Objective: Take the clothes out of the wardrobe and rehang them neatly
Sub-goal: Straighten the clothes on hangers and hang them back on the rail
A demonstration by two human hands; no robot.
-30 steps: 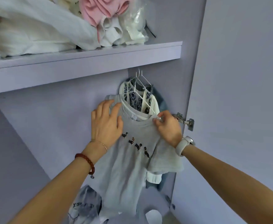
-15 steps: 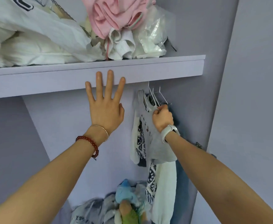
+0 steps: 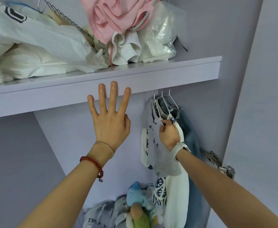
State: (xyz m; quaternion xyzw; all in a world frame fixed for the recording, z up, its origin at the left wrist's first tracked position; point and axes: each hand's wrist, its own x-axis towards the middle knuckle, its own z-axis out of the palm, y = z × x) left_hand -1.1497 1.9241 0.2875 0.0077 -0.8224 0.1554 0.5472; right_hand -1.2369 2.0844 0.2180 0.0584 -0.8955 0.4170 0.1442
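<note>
Right hand [image 3: 168, 134]: pinched round a white hanger [image 3: 159, 112] at the collar of the grey shirt [image 3: 161, 155]. Shirt hung at the wardrobe's right end, under the shelf [image 3: 167, 76], against a patterned white top [image 3: 177, 195] and jeans [image 3: 192, 142]. Left hand [image 3: 109, 119]: raised, fingers straight and spread, gripped nothing, fingertips [image 3: 113, 84] over the shelf's front edge. Below: a blue toy [image 3: 135, 196].

Legible text: one item only. Crumpled grey-and-white plastic bag [image 3: 100, 218] on the wardrobe floor carries dark printed characters, seen upside down, of which an "X" and a few partial strokes can be made out; no whole word reads. White bag [image 3: 36, 32] on the shelf bears a dark outlined mark, not readable.
</note>
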